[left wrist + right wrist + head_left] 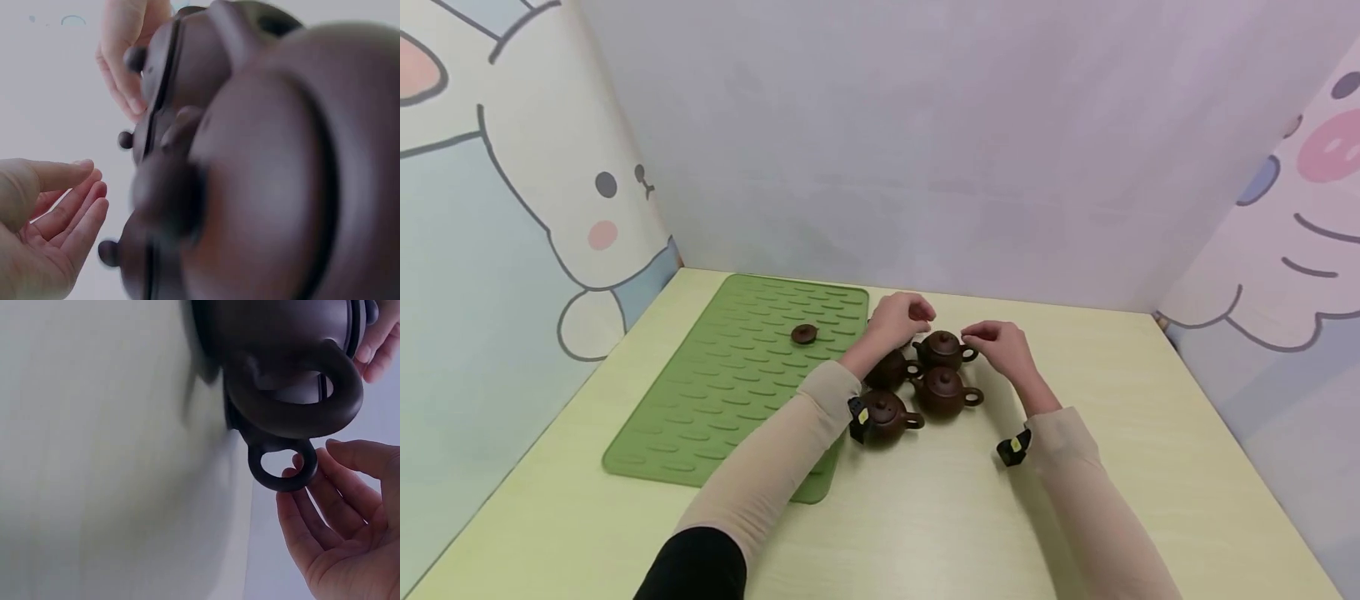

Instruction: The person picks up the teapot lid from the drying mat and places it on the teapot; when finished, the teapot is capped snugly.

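Several dark brown clay teapots stand in a close group on the table, just right of the green mat. In the head view, my left hand (898, 321) is over the back left of the group, its fingers loosely bent; the left wrist view shows nothing between them. My right hand (1003, 346) is at the right of the back teapot (938, 350). In the right wrist view its fingertips touch or nearly touch that pot's loop handle (284, 482), thumb apart. Nearer stand another lidded teapot (942, 393) and the front left teapot (883, 418). The left forearm partly hides the group.
A green ridged mat (715, 392) covers the table's left part. One small brown teapot lid (804, 334) rests on it. The pale wooden table (1150, 467) extends right and forward. A plain curtain (880, 150) closes the back, with cartoon-printed panels at both sides.
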`<state>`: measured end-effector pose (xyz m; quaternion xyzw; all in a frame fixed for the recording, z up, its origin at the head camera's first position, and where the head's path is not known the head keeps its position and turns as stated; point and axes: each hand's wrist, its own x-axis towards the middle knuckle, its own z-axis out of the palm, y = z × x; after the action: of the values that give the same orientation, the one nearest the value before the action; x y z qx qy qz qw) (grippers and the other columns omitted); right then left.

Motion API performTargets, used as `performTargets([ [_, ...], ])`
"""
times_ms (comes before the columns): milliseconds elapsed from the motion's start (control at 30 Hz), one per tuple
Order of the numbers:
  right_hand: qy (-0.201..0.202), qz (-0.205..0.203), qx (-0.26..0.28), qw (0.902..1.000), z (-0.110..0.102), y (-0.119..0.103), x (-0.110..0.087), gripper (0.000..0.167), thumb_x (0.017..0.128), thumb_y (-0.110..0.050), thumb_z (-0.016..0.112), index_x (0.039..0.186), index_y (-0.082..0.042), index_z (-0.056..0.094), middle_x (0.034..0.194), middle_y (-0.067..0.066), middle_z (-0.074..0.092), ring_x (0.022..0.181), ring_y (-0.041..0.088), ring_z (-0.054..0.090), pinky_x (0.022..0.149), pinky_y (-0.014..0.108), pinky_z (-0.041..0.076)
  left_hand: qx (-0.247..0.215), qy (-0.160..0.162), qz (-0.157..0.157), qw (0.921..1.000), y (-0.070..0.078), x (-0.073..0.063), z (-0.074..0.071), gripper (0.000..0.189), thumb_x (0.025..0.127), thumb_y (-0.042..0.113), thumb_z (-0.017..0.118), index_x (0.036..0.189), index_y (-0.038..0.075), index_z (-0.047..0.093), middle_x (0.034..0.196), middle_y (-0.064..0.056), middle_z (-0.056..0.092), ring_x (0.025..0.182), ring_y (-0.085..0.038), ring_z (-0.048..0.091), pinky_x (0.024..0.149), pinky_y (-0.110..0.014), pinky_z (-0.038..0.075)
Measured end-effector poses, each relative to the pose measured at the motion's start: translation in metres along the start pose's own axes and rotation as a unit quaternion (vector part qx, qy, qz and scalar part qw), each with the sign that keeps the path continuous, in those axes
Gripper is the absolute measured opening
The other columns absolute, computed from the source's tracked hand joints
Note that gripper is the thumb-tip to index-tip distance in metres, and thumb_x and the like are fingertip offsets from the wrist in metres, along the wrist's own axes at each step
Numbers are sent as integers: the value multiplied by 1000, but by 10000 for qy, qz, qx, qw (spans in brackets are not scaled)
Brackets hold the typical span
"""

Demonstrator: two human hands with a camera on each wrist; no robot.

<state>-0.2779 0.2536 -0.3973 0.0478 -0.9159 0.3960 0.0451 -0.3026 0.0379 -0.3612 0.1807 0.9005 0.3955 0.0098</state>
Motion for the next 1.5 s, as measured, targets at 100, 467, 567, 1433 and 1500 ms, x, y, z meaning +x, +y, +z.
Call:
performTargets([
  [100,-2,46,51,10000,0,-3,5,25,95,-24,68,112,-7,75,110,15,75,104,28,69,77,27,50,-200,136,-30,9997,-7,-1,-9,11,92,11,72,103,10,73,105,-5,75,99,-20,70,89,-33,57],
  [467,7,94,302,9995,10,-11,25,28,94,-24,70,114,-6,74,115,16,74,107,31,69,86,35,54,-706,315,-438,9960,-39,-14,-45,13,94,10,69,106,8,71,112,-11,72,106,-26,68,90,-39,57],
  [567,-61,149,415,9990,14,-14,30,28,94,-24,70,114,-6,74,116,17,73,109,31,68,91,40,54,-786,400,-508,9948,-53,-18,-52,14,94,11,69,107,7,71,112,-12,71,107,-27,67,91,-41,57],
  [1433,-589,381,215,9973,40,-30,56,25,93,-22,71,113,-7,76,116,16,74,109,32,65,99,46,52,-941,1040,-1205,9828,-142,-51,-93,22,93,7,68,114,0,69,117,-22,70,109,-34,66,97,-45,55],
  [1500,-594,350,175,9975,40,-30,57,24,93,-21,71,111,-7,77,114,15,74,107,32,66,98,45,53,-968,1056,-1245,9818,-147,-52,-93,23,94,6,68,115,-1,68,119,-23,70,110,-35,66,97,-45,55],
])
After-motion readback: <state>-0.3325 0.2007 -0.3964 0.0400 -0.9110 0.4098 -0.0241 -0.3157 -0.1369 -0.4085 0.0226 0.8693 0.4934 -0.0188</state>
